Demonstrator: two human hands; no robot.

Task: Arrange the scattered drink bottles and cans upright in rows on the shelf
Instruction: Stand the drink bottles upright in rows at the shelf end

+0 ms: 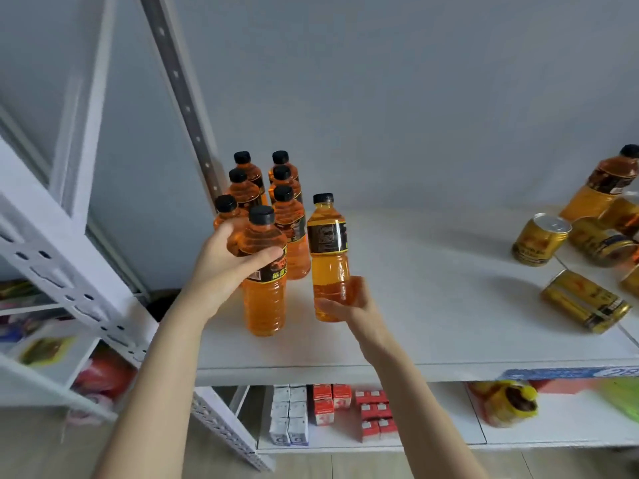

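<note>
Left hand [231, 264] grips darker bottle [264, 305]; right hand [352, 304] grips paler bottle [328, 267] just beside, both upright.

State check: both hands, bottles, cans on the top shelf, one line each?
left hand: grips front bottle, which is upright and capped.
right hand: holds second bottle near its base, upright and capped.
back bottles: six, upright, capped, two rows.
near can: on its side.
far-right bottle: tilted, capped.

Characters "能量" on the black label [274, 273] of the front orange bottle [264, 305]; blurred "28" on the blue shelf-edge tag [584, 373].
</note>
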